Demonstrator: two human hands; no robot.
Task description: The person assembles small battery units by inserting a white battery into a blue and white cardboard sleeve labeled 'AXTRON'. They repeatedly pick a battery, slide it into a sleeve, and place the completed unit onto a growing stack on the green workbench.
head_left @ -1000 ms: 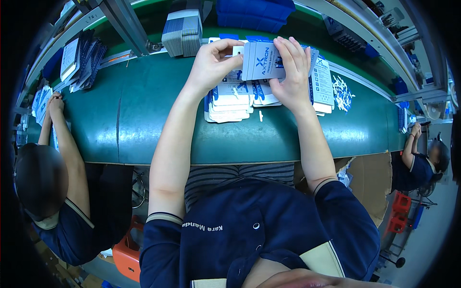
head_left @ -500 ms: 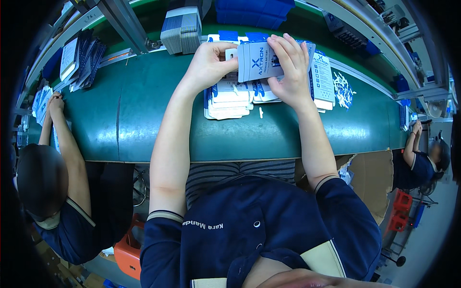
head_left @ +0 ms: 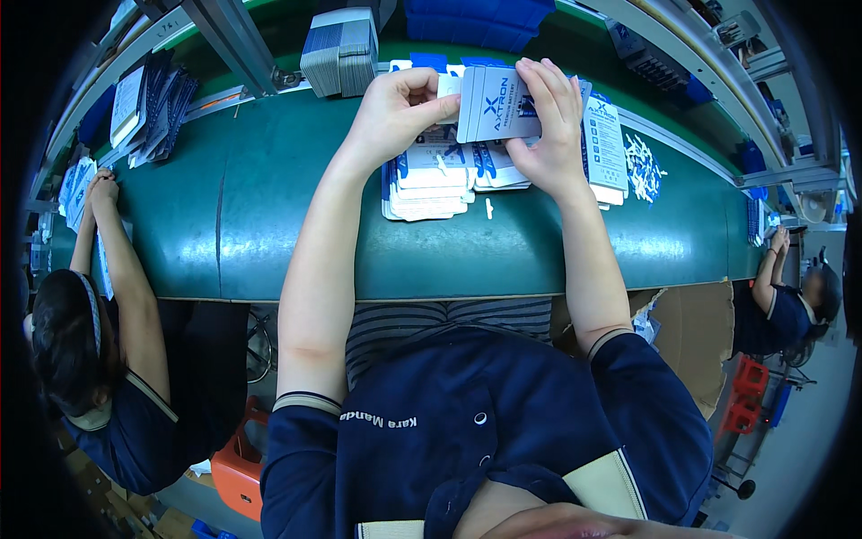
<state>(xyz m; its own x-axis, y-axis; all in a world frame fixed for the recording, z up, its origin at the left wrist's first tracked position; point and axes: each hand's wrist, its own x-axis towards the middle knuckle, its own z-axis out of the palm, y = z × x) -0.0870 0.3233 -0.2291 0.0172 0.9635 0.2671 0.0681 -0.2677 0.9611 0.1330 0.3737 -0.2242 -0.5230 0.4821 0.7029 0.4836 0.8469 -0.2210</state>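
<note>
Head view shows your right hand [head_left: 552, 144] grasping the flat silver-blue packages [head_left: 489, 112] between thumb and fingers, while your left hand [head_left: 395, 112] pinches the white tab [head_left: 448, 85] at their left edge. These packages are held above the piled cartons [head_left: 431, 199], which lie on the green bench [head_left: 287, 207], and a heap of small white and blue pieces [head_left: 644, 171] is to the right.

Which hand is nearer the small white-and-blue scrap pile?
Right. The right hand holds the package, left of the scrap pile; the left hand is farther left, at the package's left end.
</note>
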